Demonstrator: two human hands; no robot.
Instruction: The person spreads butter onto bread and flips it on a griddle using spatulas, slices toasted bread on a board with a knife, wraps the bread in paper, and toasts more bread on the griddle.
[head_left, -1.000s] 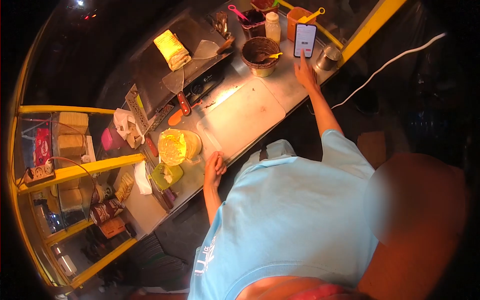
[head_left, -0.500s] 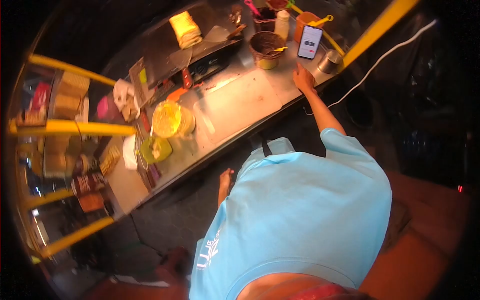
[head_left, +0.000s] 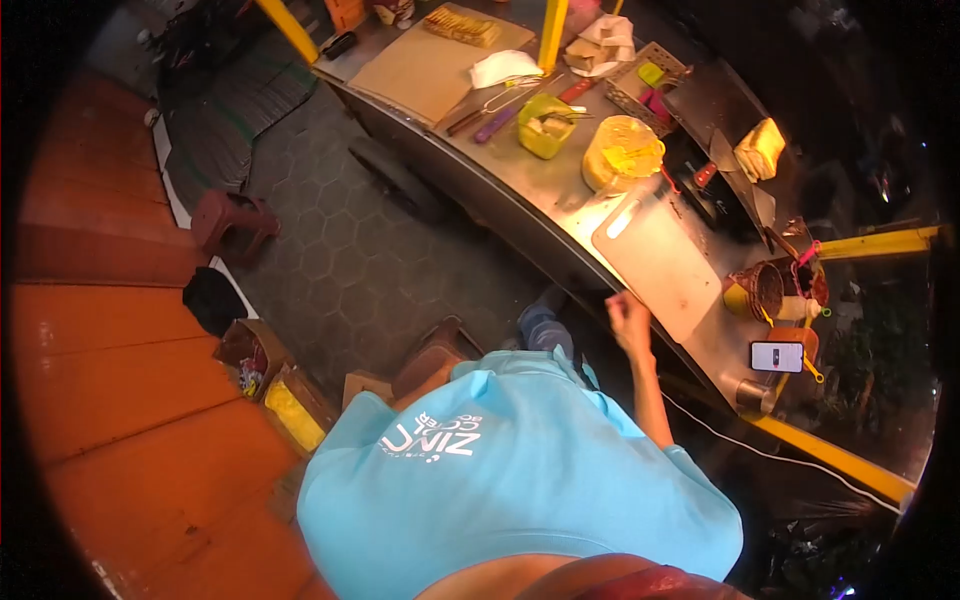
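Cutting board [head_left: 660, 265] is lying flat on the metal counter [head_left: 555, 195], right of the middle of our scene, its slotted handle end pointing far left. We are holding our right hand [head_left: 631, 325] just beside the counter's near edge, close to the board; we cannot tell whether it is touching. Its fingers are bending inward, but we cannot tell whether they are clenched or slack. Our left hand is falling outside the view, so we cannot tell how its fingers are.

To the right, we are seeing a phone [head_left: 777, 356] with its screen lit, near a metal cup [head_left: 752, 396] and a brown-smeared tub [head_left: 738, 301]. Beyond the board's handle end, a tub of yellow spread [head_left: 605, 172] is standing beside a green container [head_left: 535, 140]. At the far right, a bread stack [head_left: 760, 150] is resting by a red-handled spatula [head_left: 705, 175]. At the left, a red stool [head_left: 235, 222] is standing on the paved floor [head_left: 340, 240].
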